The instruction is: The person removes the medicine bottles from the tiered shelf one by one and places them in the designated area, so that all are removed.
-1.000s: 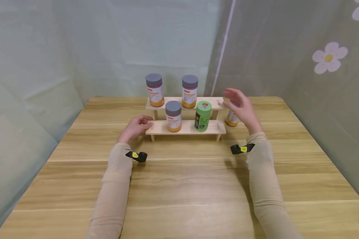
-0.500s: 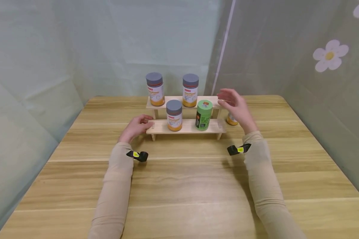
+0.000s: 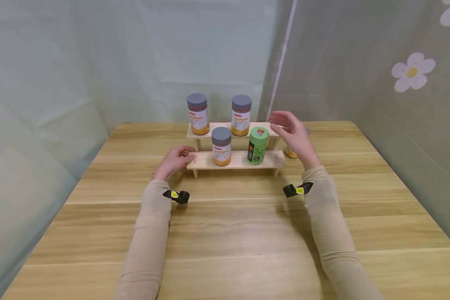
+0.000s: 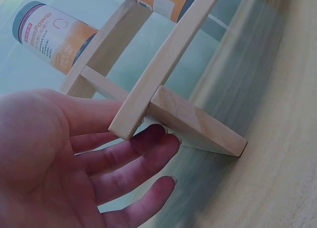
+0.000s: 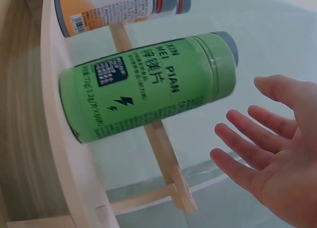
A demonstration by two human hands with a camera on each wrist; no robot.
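Two tiers of a small wooden rack [image 3: 235,160] sit toward the far side of the table [image 3: 225,233], and on my feed the green canister [image 3: 257,146] stands upright on the lower tier, long axis vertical, lid up. Its label reads "XIN MEI PIAN" with Chinese characters and a black lightning bolt [image 5: 120,102]. Beside it stands a grey-lidded orange jar [image 3: 221,146], with two more on the upper tier; one reads "mmPower" in the left wrist view [image 4: 47,32]. My right hand [image 3: 293,135] hovers just right of the canister, fingers spread and relaxed, holding nothing. My left hand [image 3: 175,160] rests at the rack's left end, straight fingers [image 4: 148,149] touching its foot.
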